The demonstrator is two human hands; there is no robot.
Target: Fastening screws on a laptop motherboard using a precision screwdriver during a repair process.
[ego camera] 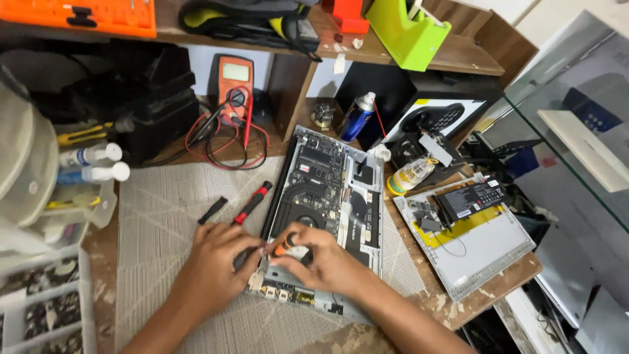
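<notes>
- While both hands are working low on the opened laptop [327, 196], the right hand [321, 259] is pinching a small orange-handled screwdriver [285, 245], fingers closed round it, tip pointing down at the laptop's lower left corner.
- The left hand [219, 259] is curling in beside it, fingertips touching the laptop's left edge right next to the screwdriver; cannot tell if it is gripping anything.
- The laptop is lying bottom cover off on a pale patterned mat [170, 216], with its fan, black boards and metal frame showing.
- A red-and-black screwdriver [252, 203] is lying on the mat just left of the laptop, with a short black bar [213, 210] beside it.
- The removed grey cover [468, 242] is sitting to the right on the wooden table [452, 308], carrying a black battery [468, 200] and yellow tape.
- A small clear bottle of yellowish liquid [409, 176] is lying between laptop and cover.
- A blue spray can [357, 117] is standing behind the laptop.
- An orange multimeter [234, 88] with red and black leads is leaning at the back.
- A green tape dispenser [406, 33] is sitting on the shelf above.
- Two white-capped bottles [92, 164] are lying at far left.
</notes>
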